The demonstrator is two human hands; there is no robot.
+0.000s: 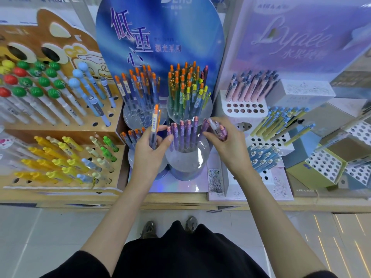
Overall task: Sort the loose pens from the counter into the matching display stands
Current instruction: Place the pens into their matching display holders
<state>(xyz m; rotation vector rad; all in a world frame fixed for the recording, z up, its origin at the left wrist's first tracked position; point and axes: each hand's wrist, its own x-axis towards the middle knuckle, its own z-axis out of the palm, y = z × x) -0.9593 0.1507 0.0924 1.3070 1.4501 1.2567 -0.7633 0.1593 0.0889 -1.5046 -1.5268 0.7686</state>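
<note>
My left hand (151, 146) grips an upright blue pen with an orange cap (155, 125), held in front of the blue display stand (160, 37). My right hand (224, 141) holds a purple pen with a pink tip (219, 130) beside the clear round holder (186, 157) of purple pens (183, 133). Behind them stand two clear holders, one with blue orange-capped pens (138, 87) and one with green and yellow pens (188, 87).
A wooden animal-faced stand (60, 125) with ball-topped and yellow pens fills the left. A lilac stand (245, 109) with pink, yellow and blue pens is on the right, next to perforated boxes (325, 165). The counter edge (180, 203) runs below, tiled floor beneath.
</note>
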